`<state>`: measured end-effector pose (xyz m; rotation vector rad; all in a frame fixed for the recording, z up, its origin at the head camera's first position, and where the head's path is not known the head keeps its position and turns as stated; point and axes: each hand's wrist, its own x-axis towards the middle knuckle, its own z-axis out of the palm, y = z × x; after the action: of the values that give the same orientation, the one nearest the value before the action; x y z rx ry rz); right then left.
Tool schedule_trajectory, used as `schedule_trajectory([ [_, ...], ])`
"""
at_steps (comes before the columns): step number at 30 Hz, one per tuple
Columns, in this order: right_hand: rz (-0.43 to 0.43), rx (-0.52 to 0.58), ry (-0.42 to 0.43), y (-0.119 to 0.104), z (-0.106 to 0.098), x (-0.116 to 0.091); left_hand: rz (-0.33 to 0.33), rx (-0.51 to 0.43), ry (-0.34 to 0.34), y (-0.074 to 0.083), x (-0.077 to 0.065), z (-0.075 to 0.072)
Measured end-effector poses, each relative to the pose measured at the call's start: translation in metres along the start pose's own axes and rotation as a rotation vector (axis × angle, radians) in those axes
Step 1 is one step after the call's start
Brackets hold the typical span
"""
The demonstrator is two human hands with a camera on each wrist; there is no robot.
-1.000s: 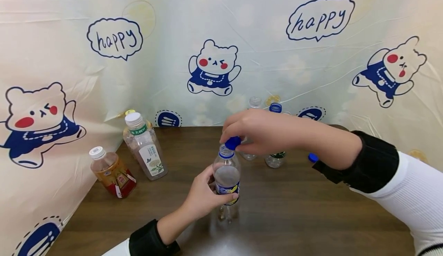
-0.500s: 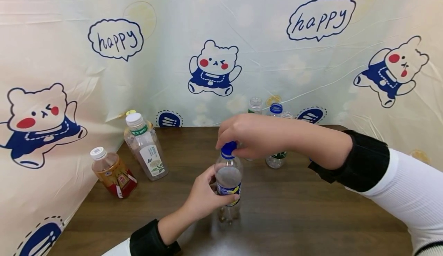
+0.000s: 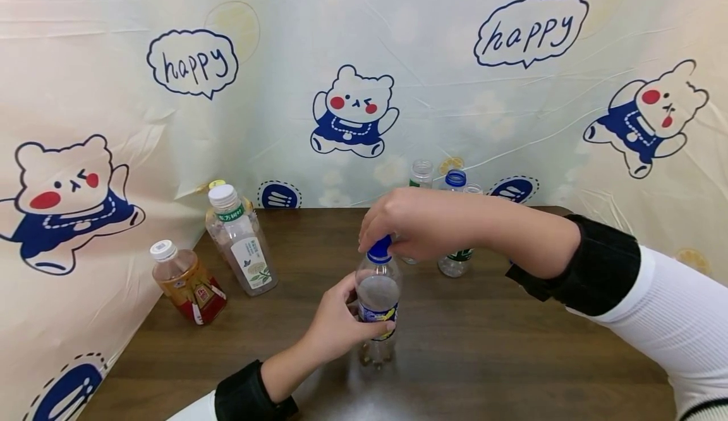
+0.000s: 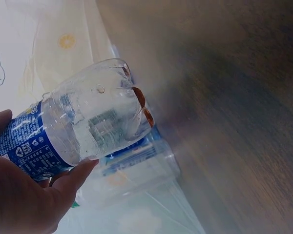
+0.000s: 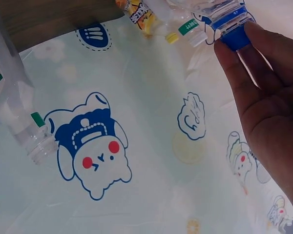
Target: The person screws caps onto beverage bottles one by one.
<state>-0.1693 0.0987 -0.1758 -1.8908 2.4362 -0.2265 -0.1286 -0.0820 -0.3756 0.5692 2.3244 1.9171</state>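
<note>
My left hand [image 3: 338, 323] grips a clear plastic bottle [image 3: 378, 291] round its blue-and-yellow label. The bottle stands nearly upright above the brown table, and whether its base touches the wood I cannot tell. On the bottle's mouth sits a blue cap [image 3: 380, 249], pinched from above by the fingers and thumb of my right hand [image 3: 415, 222]. In the right wrist view the cap [image 5: 236, 38] is between thumb and fingers, over a blue neck ring. The left wrist view shows the bottle's lower half [image 4: 100, 105] beyond my left thumb and fingers.
At the left stand an orange-labelled bottle [image 3: 188, 285] and a white-capped clear bottle [image 3: 244, 244], with a yellow-capped one [image 3: 216, 184] behind. Uncapped bottles, one with a blue neck [image 3: 455, 177], stand at the back, partly hidden by my right arm. A printed cloth [image 3: 273, 92] hangs behind the table.
One second ago the blue cap was held tilted beside the open mouth. My right hand has brought it left and down onto the mouth, its fingers shifting slightly since. The left hand keeps its grip.
</note>
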Motion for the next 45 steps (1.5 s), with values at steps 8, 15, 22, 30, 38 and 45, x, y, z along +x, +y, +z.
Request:
schedule_trajectory([
  [8,0.024,0.036,0.023,0.002,0.001,-0.004,0.011,0.012,-0.002,-0.001,0.000,0.001],
  [15,0.070,0.003,0.008,0.002,0.000,-0.006,0.023,0.032,0.001,0.001,0.001,0.001],
  [22,0.078,-0.037,-0.005,0.002,0.000,-0.005,0.027,0.041,-0.004,0.001,0.003,0.000],
  [30,0.067,-0.045,0.012,0.003,0.003,-0.005,0.030,0.067,-0.006,-0.001,0.003,0.001],
  [38,0.097,-0.100,0.037,0.005,0.009,-0.001,0.047,0.075,-0.012,-0.003,0.003,0.002],
  [45,0.178,-0.171,0.057,0.004,0.015,0.004,0.041,0.074,-0.019,-0.004,0.002,0.002],
])
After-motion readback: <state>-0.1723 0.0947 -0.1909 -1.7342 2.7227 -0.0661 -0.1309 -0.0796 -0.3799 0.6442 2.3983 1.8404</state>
